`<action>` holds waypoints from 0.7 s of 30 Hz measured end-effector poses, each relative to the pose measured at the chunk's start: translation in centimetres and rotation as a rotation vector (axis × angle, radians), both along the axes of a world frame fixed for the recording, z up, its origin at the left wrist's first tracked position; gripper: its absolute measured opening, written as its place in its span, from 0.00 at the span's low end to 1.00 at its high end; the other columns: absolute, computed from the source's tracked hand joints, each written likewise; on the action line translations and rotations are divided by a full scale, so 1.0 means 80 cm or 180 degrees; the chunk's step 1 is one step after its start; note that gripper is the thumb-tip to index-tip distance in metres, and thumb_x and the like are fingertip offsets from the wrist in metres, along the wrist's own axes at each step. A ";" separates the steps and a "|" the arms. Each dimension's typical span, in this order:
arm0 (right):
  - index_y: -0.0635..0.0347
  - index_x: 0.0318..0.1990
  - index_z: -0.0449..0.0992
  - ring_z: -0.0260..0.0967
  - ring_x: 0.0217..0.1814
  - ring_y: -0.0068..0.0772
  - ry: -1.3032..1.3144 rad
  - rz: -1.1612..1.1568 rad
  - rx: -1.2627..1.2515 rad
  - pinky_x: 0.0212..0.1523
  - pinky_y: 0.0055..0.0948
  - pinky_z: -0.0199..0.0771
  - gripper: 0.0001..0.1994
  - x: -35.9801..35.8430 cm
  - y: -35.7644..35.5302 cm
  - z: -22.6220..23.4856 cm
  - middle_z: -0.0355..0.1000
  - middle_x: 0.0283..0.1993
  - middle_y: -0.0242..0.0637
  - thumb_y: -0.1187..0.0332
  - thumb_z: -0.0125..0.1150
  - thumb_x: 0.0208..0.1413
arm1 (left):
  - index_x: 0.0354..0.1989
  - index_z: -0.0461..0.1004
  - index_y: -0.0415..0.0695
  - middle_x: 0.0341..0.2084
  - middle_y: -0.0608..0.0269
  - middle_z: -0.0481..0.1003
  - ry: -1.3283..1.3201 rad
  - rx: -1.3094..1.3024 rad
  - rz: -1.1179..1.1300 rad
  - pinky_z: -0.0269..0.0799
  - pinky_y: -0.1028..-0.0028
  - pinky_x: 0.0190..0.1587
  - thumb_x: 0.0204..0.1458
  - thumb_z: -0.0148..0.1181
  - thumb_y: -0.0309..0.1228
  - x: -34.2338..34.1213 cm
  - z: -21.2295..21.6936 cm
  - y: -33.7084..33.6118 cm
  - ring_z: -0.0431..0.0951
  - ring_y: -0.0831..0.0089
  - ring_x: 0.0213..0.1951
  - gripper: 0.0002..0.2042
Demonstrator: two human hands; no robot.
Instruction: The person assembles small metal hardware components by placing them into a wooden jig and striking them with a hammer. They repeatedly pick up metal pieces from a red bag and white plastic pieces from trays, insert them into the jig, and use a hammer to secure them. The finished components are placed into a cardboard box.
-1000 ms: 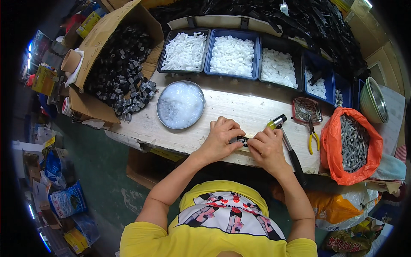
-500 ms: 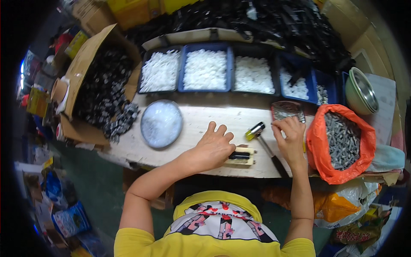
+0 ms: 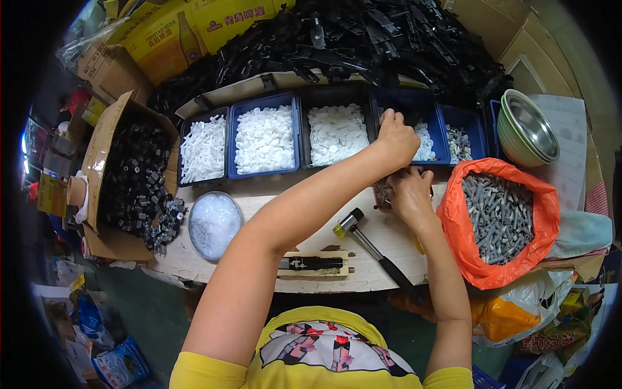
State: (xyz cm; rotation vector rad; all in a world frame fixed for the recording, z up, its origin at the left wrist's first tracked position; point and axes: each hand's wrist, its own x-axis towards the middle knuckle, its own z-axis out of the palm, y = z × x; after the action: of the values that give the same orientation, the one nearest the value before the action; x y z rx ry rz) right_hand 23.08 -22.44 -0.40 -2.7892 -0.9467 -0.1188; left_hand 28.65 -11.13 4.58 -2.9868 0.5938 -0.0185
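My left hand (image 3: 397, 139) reaches across to the blue bin (image 3: 443, 146) of small white plastic pieces. Its fingers are bent closed over the bin's left part, and what they hold, if anything, is hidden. Just below it, my right hand (image 3: 411, 194) dips into a small dark tray (image 3: 382, 194) of tiny parts, fingers drawn together; their tips are hidden. A cream wooden fixture (image 3: 345, 264) with a black part (image 3: 314, 263) in it lies near the table's front edge. To its right rests a hammer (image 3: 370, 245) with a yellow-ended head and black grip.
Bins of white plastic parts (image 3: 264, 139) line the back, before a heap of black parts (image 3: 363, 39). An open carton (image 3: 97, 168) and a round dish (image 3: 216, 223) stand left. An orange bag (image 3: 447, 211) of grey pieces and nested bowls (image 3: 534, 133) stand right.
My left hand has left the fixture and moved up and right to the blue bin. My right hand stays at the small tray, fingers deeper in it. The view has shifted.
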 end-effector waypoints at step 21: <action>0.61 0.27 0.73 0.66 0.30 0.25 0.0066 -0.0324 0.2048 0.35 0.27 0.60 0.03 -0.016 -0.031 0.034 0.70 0.27 0.33 0.72 0.57 0.46 | 0.31 0.71 0.38 0.23 0.62 0.73 0.1043 -0.5465 0.1116 0.71 0.77 0.25 0.49 0.52 0.21 -0.031 0.015 0.050 0.75 0.77 0.26 0.03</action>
State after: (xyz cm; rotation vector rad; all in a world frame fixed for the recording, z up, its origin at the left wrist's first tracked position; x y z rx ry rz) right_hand 21.82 -24.92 2.30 -2.2312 -0.6151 -0.3410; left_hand 26.20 -7.13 5.79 -4.7768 -0.1765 -0.0163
